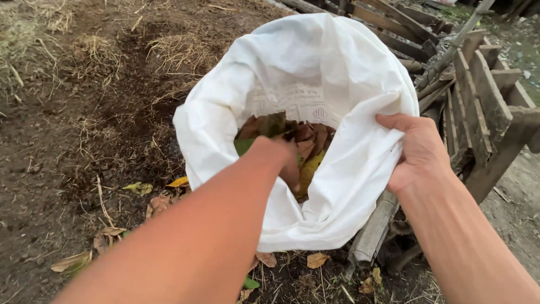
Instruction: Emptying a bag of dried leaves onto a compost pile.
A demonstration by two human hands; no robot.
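A large white woven sack (315, 62) stands open on the ground, its mouth facing me. Dry brown and green leaves (306, 143) fill its bottom. My left hand (281, 157) reaches down inside the sack onto the leaves; its fingers are hidden among them, so what it grips is unclear. My right hand (416, 152) is closed on the sack's right rim and holds the mouth wide.
Dark bare soil (73, 141) with dry straw spreads to the left. A weathered wooden slat fence (484, 95) leans directly right of the sack. Fallen leaves (152, 200) lie scattered on the ground near the sack's base.
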